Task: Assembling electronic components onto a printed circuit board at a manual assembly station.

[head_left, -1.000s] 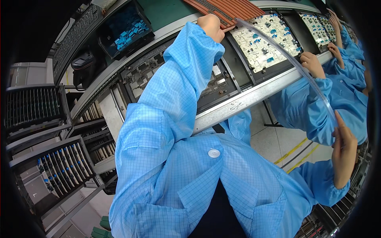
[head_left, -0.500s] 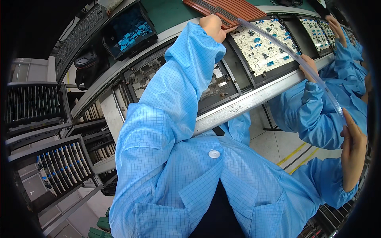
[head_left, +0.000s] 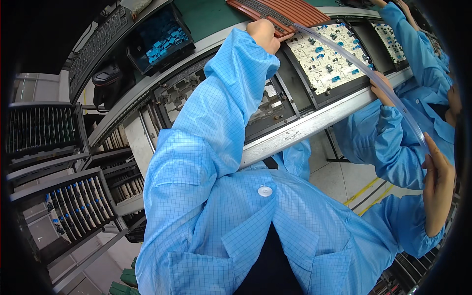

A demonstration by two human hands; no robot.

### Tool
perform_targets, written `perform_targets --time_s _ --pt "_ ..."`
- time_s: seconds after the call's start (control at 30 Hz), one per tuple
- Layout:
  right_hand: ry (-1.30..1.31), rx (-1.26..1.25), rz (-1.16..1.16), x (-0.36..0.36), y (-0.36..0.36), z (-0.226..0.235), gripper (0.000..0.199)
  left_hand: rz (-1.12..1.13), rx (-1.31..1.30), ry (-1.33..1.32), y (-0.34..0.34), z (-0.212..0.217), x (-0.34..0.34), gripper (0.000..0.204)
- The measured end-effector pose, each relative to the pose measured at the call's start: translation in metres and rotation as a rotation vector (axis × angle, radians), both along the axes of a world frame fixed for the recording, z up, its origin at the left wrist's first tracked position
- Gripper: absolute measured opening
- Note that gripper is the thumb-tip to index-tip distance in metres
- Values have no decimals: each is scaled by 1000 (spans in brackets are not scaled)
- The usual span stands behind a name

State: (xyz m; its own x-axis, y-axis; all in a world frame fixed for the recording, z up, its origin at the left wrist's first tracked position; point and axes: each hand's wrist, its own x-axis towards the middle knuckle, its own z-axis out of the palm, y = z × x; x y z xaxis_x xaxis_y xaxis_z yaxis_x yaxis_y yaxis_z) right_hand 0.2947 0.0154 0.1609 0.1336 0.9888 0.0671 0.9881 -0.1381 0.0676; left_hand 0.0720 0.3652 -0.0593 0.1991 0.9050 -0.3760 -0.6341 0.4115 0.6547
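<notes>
1. The left hand is at 12 o'clock, at the end of a raised blue sleeve. Its fingers are curled and pressed together on the near edge of the brown ribbed tray and on the upper end of the clear plastic strip.
2. The clear plastic strip runs in an arc from the left hand at 12 o'clock down to the right hand at 3 o'clock, passing over the white circuit board.
3. The right hand is at 3 o'clock. Its fingers are extended and held together along the lower end of the strip; whether the thumb pinches the strip cannot be told.
4. The white circuit board lies in a dark carrier on the conveyor rail, at 1 o'clock, and carries blue and black components.
5. A co-worker's hand rests on the rail edge at 2 o'clock, just beside the strip.
6. A black bin of blue parts sits at 11 o'clock.
7. Racks of slotted boards stand at 8 o'clock.
</notes>
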Motion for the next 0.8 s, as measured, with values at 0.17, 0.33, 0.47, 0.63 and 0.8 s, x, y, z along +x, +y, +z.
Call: perform_targets --time_s 0.17,0.33,0.47,0.63,0.8 --pt "68 -31 -37 3 -3 -12 35 42 -64 -3 1 -4 4 33" --pt "251 -52 -116 7 -9 -36 35 -8 68 -18 17 -30 -4 31" --pt "500 16 -190 23 -26 -92 35 -10 119 -33 5 -17 2 31" --pt "746 17 -292 26 -37 -176 31 -31 96 -40 5 -20 6 32" --pt "855 26 -279 25 -32 -224 28 -6 68 -63 4 -21 1 33"
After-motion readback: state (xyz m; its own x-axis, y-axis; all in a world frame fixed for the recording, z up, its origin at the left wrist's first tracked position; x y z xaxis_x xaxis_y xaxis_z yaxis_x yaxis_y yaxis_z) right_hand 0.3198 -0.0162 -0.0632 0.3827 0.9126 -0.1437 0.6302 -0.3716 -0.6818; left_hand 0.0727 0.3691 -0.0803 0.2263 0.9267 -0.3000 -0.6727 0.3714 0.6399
